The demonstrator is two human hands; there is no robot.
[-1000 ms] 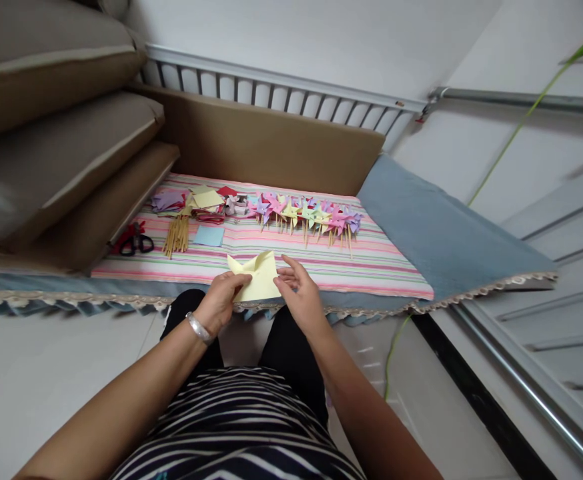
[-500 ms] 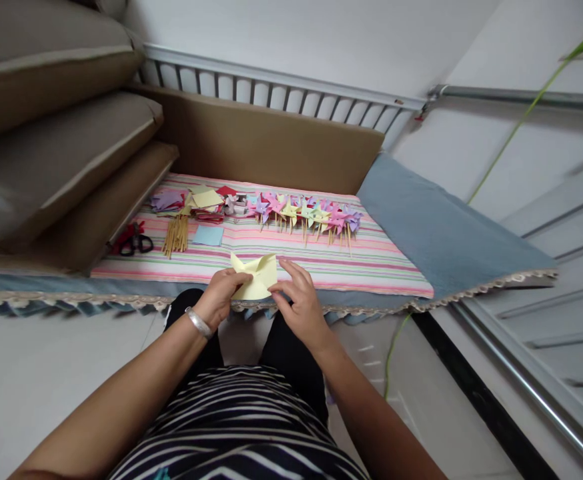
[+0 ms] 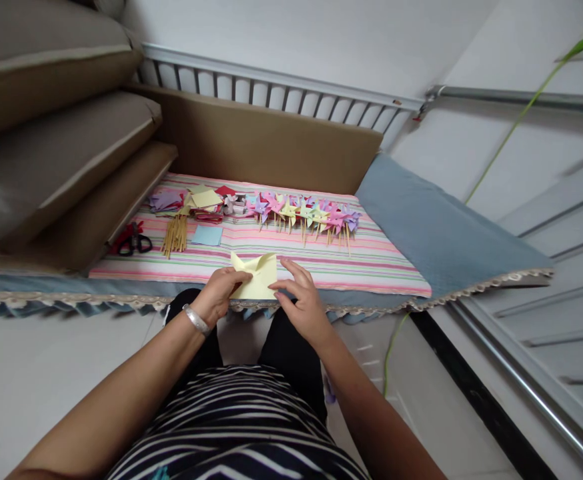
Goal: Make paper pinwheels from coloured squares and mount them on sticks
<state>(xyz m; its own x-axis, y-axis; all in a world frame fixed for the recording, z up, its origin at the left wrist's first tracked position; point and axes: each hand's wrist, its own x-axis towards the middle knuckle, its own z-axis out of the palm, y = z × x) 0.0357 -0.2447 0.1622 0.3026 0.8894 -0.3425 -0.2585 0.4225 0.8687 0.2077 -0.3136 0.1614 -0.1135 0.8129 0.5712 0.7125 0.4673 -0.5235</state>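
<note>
A pale yellow sheet of paper [image 3: 257, 276], partly folded, is held over the near edge of the striped cloth [image 3: 371, 267]. My left hand [image 3: 220, 293], with a silver bracelet at the wrist, pinches its left side. My right hand [image 3: 299, 297] grips its right side, thumb and fingers closed on the paper's edge. Farther back on the cloth lies a row of finished paper pinwheels [image 3: 306, 215] in pink, purple and yellow on wooden sticks.
A bundle of wooden sticks [image 3: 175, 233], a blue paper square [image 3: 207, 235], a pile of coloured papers [image 3: 191, 200] and red-handled scissors [image 3: 132, 239] lie at the left. Brown cushions [image 3: 56, 147] are stacked at the left. A blue blanket [image 3: 436, 227] spreads to the right.
My right hand has closed in from an open reach onto the paper's right edge, and the yellow paper has been folded in slightly and turned between both hands.
</note>
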